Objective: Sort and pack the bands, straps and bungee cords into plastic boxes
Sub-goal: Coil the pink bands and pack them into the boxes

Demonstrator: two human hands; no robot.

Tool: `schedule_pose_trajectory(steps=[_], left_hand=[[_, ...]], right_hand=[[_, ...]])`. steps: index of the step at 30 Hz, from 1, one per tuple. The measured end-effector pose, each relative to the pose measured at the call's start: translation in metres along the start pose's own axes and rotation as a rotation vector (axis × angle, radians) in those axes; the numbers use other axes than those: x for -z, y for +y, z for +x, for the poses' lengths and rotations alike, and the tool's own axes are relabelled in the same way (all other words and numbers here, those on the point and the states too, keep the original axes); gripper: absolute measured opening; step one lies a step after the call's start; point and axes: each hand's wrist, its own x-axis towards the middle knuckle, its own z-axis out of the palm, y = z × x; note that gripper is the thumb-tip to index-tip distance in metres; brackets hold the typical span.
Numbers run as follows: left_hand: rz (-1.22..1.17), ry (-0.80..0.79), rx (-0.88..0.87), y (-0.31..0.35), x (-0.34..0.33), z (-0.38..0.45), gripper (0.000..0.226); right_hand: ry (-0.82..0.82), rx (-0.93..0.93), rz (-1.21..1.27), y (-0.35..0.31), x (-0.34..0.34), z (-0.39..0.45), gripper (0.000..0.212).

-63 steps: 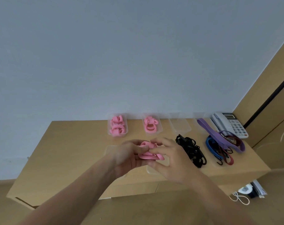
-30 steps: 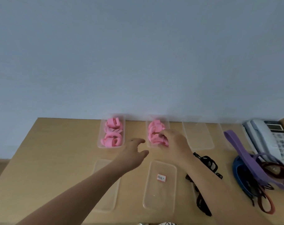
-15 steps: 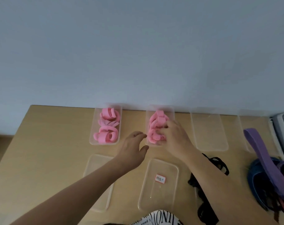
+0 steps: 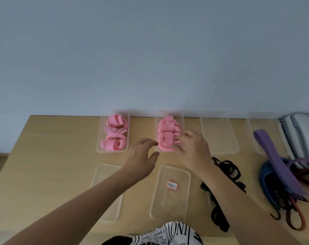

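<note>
Two clear plastic boxes at the back of the table hold pink bands: the left box (image 4: 98,138) with its bands (image 4: 115,133), and the middle box (image 4: 182,119) with a stack of pink bands (image 4: 167,133). My right hand (image 4: 191,150) is at the middle box's front right corner, its fingertips and thumb pinching the edge of the pink bands. My left hand (image 4: 143,157) hovers just left of that box with loosely curled fingers and holds nothing.
Two empty clear boxes (image 4: 219,135) (image 4: 256,124) stand further right at the back. Two clear lids or boxes (image 4: 106,191) (image 4: 169,202) lie in front, one with a red label (image 4: 172,185). Black straps (image 4: 227,171), a purple band (image 4: 272,156), blue cords (image 4: 265,183) and a phone (image 4: 300,135) are on the right.
My hands carried a pink band from the table's front to the middle back box. My left hand let go and stays beside the box. The camera moved closer to the table.
</note>
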Motion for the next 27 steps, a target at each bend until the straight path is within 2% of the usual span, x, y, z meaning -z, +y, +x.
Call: schedule_pose_trajectory(steps=[3,12,16,19,23,27], left_hand=[[-0.004,0.000,-0.041,0.000,0.005,-0.021,0.032],[0.035,0.007,-0.161,-0.007,0.003,-0.090,0.034],[0.059,-0.050,-0.260,-0.006,-0.019,-0.116,0.035],[0.060,-0.109,-0.313,-0.002,-0.037,-0.139,0.035],[0.060,-0.136,-0.326,0.003,-0.053,-0.157,0.034],[0.093,-0.109,-0.295,0.009,-0.054,-0.160,0.036]], right_hand=[[0.036,-0.011,0.013,-0.015,0.008,-0.029,0.022],[0.001,-0.123,-0.120,-0.053,0.031,-0.149,0.027],[0.027,-0.191,-0.193,-0.059,0.042,-0.213,0.026],[-0.007,-0.285,-0.238,-0.054,0.054,-0.259,0.035],[-0.021,-0.426,-0.247,-0.037,0.075,-0.285,0.033],[-0.021,-0.446,-0.220,-0.022,0.092,-0.276,0.028]])
